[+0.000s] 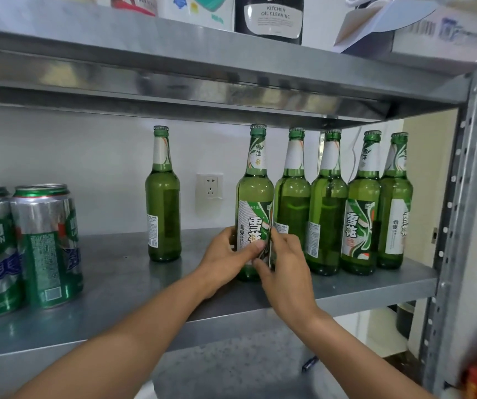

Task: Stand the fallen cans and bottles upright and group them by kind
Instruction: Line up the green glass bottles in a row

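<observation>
Several green glass beer bottles stand upright on the metal shelf [122,272]. One bottle [255,191] is at the left end of a tight row at the right. My left hand [225,254] grips its lower body from the left, thumb across the label. My right hand [284,263] holds its right side, fingers curled against the glass. The other bottles of the row [329,203] stand touching beside it. A lone bottle [163,197] stands apart, further left. Green and silver cans [46,246] stand upright at the left edge.
A wall socket [210,185] sits behind the gap between the lone bottle and the row. The upper shelf [202,82] hangs just above the bottle caps and carries a kitchen cleaner pouch [269,15]. The perforated shelf post [456,226] bounds the right side.
</observation>
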